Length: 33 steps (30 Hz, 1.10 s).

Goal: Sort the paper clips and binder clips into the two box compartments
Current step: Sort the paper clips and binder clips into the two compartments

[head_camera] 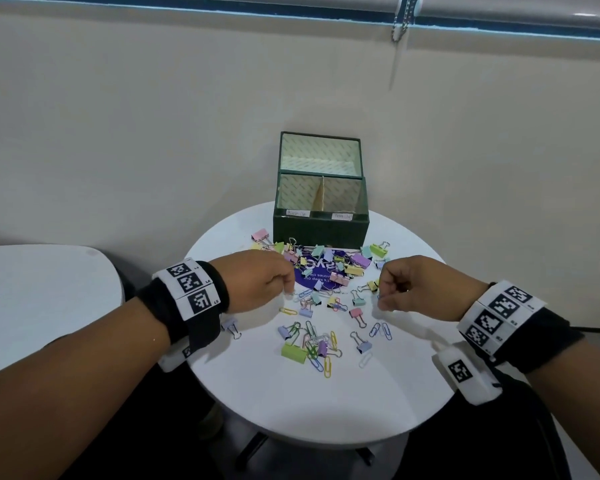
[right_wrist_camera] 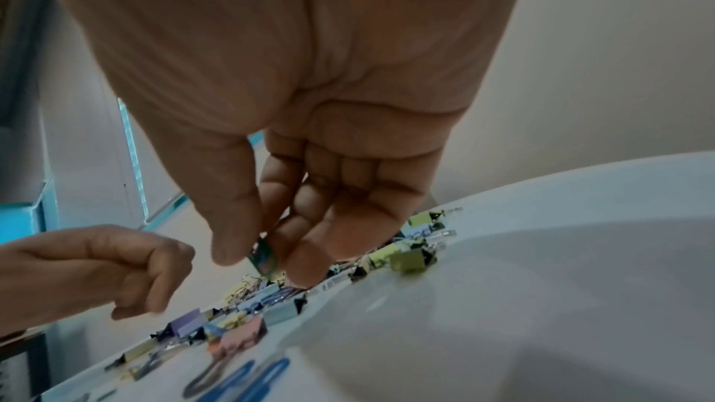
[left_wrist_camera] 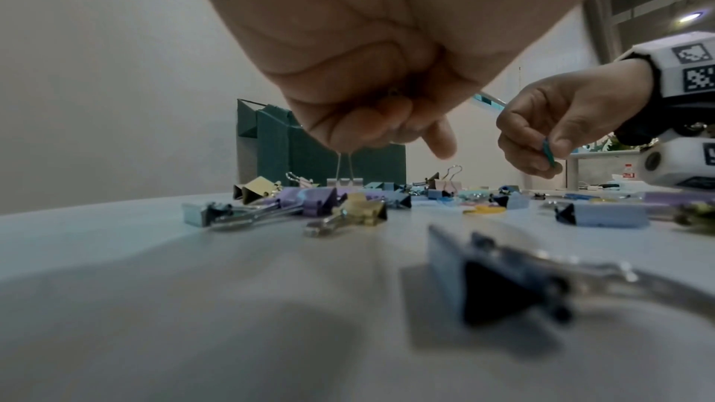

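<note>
A blurred binder clip [left_wrist_camera: 499, 280] lies nearest on the worktop [head_camera: 326, 403]. The right hand [head_camera: 420, 287] pinches a blue paper clip [left_wrist_camera: 547, 149]; the left hand [head_camera: 257, 280] curls its fingers [left_wrist_camera: 387, 121], their contents unclear, the box [head_camera: 321, 226] behind

Both hands hover low, left hand [head_camera: 257, 282] fingers curled, seemingly pinching; right hand [head_camera: 416, 289] fingers pinched together.

Round white table [head_camera: 291, 403] against a plain cream wall [head_camera: 153, 133], roller blind [head_camera: 499, 8] above.
</note>
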Tool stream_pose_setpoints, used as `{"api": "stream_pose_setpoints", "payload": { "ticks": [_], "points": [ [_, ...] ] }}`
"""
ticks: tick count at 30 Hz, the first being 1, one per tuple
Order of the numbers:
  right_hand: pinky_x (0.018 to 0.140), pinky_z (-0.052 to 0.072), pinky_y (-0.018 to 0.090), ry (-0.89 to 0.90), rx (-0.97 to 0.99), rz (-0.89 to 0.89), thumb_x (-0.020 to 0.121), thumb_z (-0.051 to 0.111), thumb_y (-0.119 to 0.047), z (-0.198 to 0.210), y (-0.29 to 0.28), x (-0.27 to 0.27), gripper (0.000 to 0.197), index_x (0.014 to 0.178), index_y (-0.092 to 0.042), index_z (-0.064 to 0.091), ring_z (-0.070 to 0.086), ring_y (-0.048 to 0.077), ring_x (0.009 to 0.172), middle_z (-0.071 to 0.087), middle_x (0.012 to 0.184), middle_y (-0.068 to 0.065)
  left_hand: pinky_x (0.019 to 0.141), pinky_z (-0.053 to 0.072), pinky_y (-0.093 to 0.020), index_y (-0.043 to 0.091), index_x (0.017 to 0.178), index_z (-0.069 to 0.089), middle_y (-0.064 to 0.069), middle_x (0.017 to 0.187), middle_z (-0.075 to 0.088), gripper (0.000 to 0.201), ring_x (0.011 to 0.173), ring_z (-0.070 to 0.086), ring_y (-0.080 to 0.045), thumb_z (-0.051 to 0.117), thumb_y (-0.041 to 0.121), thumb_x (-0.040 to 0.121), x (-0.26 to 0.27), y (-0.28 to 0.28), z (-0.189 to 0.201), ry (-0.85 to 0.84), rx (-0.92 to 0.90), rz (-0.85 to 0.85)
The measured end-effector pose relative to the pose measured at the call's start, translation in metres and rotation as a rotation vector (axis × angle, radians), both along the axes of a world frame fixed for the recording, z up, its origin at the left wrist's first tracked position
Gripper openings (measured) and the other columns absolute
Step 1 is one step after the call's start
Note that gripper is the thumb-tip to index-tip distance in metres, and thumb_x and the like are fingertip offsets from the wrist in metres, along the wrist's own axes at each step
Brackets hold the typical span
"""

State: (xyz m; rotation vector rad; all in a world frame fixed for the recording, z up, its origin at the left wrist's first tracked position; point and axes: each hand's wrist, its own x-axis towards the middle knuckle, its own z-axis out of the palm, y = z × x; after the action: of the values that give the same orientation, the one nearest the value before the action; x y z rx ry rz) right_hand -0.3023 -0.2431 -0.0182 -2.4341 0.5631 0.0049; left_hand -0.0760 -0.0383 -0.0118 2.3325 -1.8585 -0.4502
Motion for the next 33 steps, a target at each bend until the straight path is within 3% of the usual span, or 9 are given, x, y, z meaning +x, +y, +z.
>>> {"api": "stream_pose_setpoints", "payload": {
  "ticks": [2,6,11,14,17,20,24,27,33],
  "points": [
    [0.07,0.056,0.032,-0.025,0.059,-0.015,0.089,0.07,-0.004,-0.001,-0.001,0.0,0.013,0.088,-0.017,0.067,0.068,0.012,0.071,0.065,0.076,-0.001,0.084,0.045,-0.027,0.033,0.103,0.067,0.017,0.098,0.053,0.016,0.091,0.053,-0.006,0.052,0.033,0.096,0.001,0.002,-0.001,-0.061,0.038,-0.029],
    [0.063,0.052,0.031,-0.029,0.208,-0.073,0.092,0.049,0.006,0.002,-0.001,-0.002,0.022,0.092,-0.008,0.066,0.068,0.016,0.07,0.065,0.081,0.003,0.074,0.038,-0.024,0.04,0.103,0.069,0.02,0.093,0.047,0.023,0.088,0.047,-0.003,0.066,0.054,0.085,0.002,0.001,-0.008,-0.142,0.09,-0.054],
    [0.062,0.038,0.021,0.203,-0.103,0.119,0.086,0.069,-0.017,0.001,0.004,-0.004,0.014,0.08,-0.03,0.066,0.043,0.003,0.057,0.048,0.06,-0.017,0.076,0.045,-0.027,0.039,0.095,0.072,0.015,0.093,0.052,0.014,0.089,0.05,-0.004,0.065,0.049,0.088,0.0,0.001,-0.007,-0.131,0.063,-0.099],
    [0.074,0.048,0.026,0.276,-0.265,0.212,0.083,0.075,-0.035,-0.002,0.015,0.0,0.017,0.097,-0.04,0.07,0.053,0.005,0.074,0.059,0.082,-0.015,0.078,0.048,-0.028,0.038,0.092,0.069,0.015,0.095,0.053,0.013,0.089,0.051,-0.005,0.061,0.048,0.09,-0.001,0.002,-0.008,-0.141,0.039,-0.118],
    [0.085,0.05,0.031,0.342,-0.295,0.231,0.083,0.074,-0.035,-0.005,0.02,0.005,0.012,0.093,-0.039,0.07,0.057,0.005,0.091,0.063,0.097,-0.016,0.067,0.038,-0.02,0.035,0.091,0.063,0.015,0.092,0.052,0.009,0.083,0.05,-0.005,0.055,0.04,0.093,0.001,0.001,-0.009,-0.151,-0.02,-0.138],
    [0.072,0.048,0.024,0.394,-0.295,0.27,0.085,0.067,-0.029,0.0,0.019,0.011,0.014,0.074,-0.036,0.062,0.053,0.002,0.073,0.062,0.081,-0.014,0.068,0.041,-0.021,0.031,0.089,0.058,0.014,0.09,0.053,0.009,0.082,0.052,-0.008,0.053,0.037,0.093,0.003,0.0,-0.011,-0.137,-0.094,-0.132],
    [0.062,0.041,0.014,0.212,-0.3,0.224,0.093,0.059,-0.021,0.026,0.003,0.04,0.012,0.083,-0.027,0.063,0.047,0.002,0.06,0.057,0.07,-0.011,0.077,0.049,-0.029,0.032,0.089,0.056,0.013,0.091,0.055,0.009,0.083,0.053,-0.008,0.051,0.038,0.094,0.003,-0.001,-0.011,-0.132,-0.128,-0.111],
    [0.06,0.043,0.013,0.022,-0.268,0.05,0.096,0.058,-0.01,0.051,-0.024,0.077,0.012,0.09,-0.02,0.063,0.054,0.004,0.066,0.061,0.079,-0.011,0.078,0.049,-0.029,0.031,0.09,0.056,0.013,0.092,0.055,0.01,0.083,0.053,-0.008,0.05,0.037,0.094,0.003,-0.002,-0.01,-0.134,-0.133,-0.102],
    [0.087,0.05,0.024,-0.102,-0.302,-0.12,0.093,0.063,-0.012,0.063,-0.055,0.131,0.021,0.112,-0.018,0.071,0.065,0.015,0.101,0.069,0.105,-0.007,0.077,0.048,-0.027,0.034,0.087,0.052,0.015,0.091,0.055,0.007,0.08,0.051,-0.006,0.051,0.037,0.093,0.005,-0.002,-0.012,-0.118,-0.139,-0.078]
  ]
}}
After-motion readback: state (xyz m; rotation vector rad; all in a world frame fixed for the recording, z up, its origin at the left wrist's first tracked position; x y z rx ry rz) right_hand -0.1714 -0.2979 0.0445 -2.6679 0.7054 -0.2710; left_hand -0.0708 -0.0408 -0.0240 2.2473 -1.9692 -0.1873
